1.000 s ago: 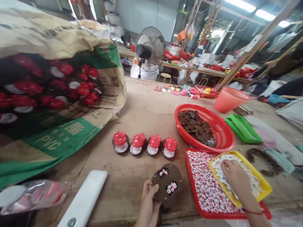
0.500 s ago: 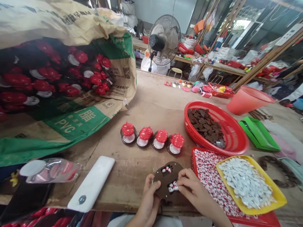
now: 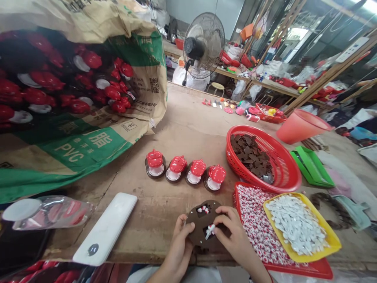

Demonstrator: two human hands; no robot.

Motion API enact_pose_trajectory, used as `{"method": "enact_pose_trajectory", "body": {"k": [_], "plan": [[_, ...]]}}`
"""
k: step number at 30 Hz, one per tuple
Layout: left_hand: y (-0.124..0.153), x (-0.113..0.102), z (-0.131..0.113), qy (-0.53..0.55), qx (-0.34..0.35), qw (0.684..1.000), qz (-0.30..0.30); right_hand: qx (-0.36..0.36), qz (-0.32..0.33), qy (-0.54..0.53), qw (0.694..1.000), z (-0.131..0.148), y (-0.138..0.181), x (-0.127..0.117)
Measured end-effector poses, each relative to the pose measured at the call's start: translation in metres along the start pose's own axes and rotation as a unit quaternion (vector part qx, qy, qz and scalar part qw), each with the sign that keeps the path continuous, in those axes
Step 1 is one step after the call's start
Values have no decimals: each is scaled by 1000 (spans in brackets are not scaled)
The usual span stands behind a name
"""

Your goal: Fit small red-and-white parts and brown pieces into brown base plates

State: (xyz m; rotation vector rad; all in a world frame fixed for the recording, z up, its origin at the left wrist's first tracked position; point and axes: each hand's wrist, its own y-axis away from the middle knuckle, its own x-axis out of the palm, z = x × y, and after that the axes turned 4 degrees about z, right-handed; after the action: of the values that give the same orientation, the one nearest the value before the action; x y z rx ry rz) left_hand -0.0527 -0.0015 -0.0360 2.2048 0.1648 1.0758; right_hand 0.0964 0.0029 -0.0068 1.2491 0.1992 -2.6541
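The **left hand** (image 3: 176, 247) grips the lower left edge of a dark brown cut-out plate (image 3: 196, 225), its fingers (image 3: 183, 228) curled firmly around the rim. The fingers (image 3: 219, 222) of the **right hand** (image 3: 235, 232) are pinched nearly closed on a small red-and-white piece (image 3: 209, 231), pressing it into the plate's lower opening. (The upper opening already shows similar pieces (image 3: 204, 209).)

Just above the fingers, four red caps on dark round bases (image 3: 194, 175) stand in a row on the worktop (image 3: 165, 206). To the right of the fingers lies a red tray heaped with red-and-white pieces (image 3: 253, 224), partly under a yellow tray of white pieces (image 3: 297, 224). Farther up on that side, a red basket (image 3: 259, 157) holds dark brown chips. Left of the fingers lie a white power bank (image 3: 104, 230) and a clear plastic bag (image 3: 50, 212). Beyond those, a large woven sack (image 3: 88, 133) spills red-and-white caps (it is printed "PVC").
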Motion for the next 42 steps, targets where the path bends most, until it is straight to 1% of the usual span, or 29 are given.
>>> {"method": "enact_pose_trajectory", "body": {"k": [2,5,7,9,11,14,16,19,21,22,26,29,31,33,35,37,38,39,41,42], "plan": [[1,0,1,1,3,1000,0,8,10,-12,1000,2,0,-4],[3,0,1,5,11,1000,6,15,37,-56,998,5,-4,-17],[4,1,1,6,9,1000,12,18,35,-78,996,7,-10,-27],[6,2,0,5,6,1000,13,15,29,-74,997,10,-17,-34],[7,3,-1,4,2,1000,11,0,41,-36,998,16,-25,-35],[9,5,0,4,2,1000,21,-39,72,75,994,27,-35,-28],[10,6,3,2,4,999,35,-55,102,166,979,36,-39,-19],[11,6,6,-3,8,999,51,-51,156,276,947,45,-44,-8],[10,6,6,-2,9,999,54,-53,175,305,935,48,-47,-5],[10,5,6,-2,8,999,52,-56,177,304,934,48,-48,-5],[8,4,6,0,2,999,44,-60,179,234,954,45,-51,-12],[7,5,5,-2,1,999,49,-48,209,213,953,43,-52,-14],[6,5,3,0,1,999,39,-55,209,191,957,40,-52,-13],[4,4,1,6,-1,1000,28,-75,173,130,973,34,-51,-13],[2,1,-3,7,-8,1000,27,-86,106,69,988,23,-50,-14],[0,-3,-7,-2,-13,999,34,-66,45,37,996,9,-48,-14],[-1,-5,-9,-9,-13,999,38,-48,32,24,998,1,-47,-13],[-2,-7,-12,-19,-11,999,42,-26,32,7,999,-5,-46,-10],[-6,-11,-16,-40,-6,998,41,23,45,-37,998,-15,-43,-3],[-9,-13,-19,-53,3,998,31,45,47,-59,996,-17,-42,1]]}}
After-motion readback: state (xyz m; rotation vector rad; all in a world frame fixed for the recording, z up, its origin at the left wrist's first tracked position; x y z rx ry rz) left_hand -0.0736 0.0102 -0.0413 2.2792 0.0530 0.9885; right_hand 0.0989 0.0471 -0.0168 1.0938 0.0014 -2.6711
